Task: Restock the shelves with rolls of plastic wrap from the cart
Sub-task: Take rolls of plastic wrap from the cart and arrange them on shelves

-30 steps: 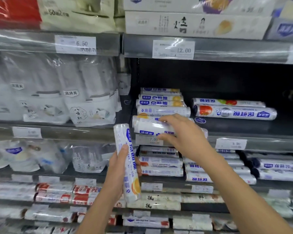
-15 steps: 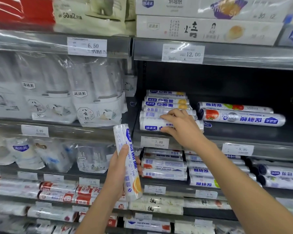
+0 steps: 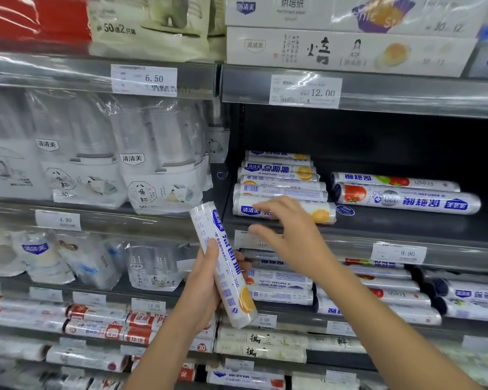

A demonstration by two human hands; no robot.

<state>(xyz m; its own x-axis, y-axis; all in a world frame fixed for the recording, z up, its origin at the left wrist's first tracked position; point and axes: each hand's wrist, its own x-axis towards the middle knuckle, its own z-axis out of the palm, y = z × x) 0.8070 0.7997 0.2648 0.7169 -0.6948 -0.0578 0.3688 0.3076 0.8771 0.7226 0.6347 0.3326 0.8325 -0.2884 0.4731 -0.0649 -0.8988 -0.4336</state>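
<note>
The left hand [image 3: 203, 282] is gripping a roll of plastic wrap [image 3: 227, 266], tilted nearly upright, near the shelf [image 3: 392, 223]. The right hand [image 3: 290, 240] is hovering with fingers spread and holding nothing, possibly brushing the front shelved roll [image 3: 321, 213]; blur hides any contact.

a white cylindrical roll of plastic wrap [image 3: 223, 266] with blue lettering and an orange-slice print near its lower end stands nearly upright, its top leaning left. the left hand [image 3: 204, 282] grips it around the middle, in front of the shelves. a stack of matching white rolls [image 3: 279, 190] lies sideways at the left end of the dark grey metal shelf [image 3: 378, 220]. the front roll [image 3: 325, 213] sits at the foot of the stack near the shelf edge, its orange print to the right.
</note>
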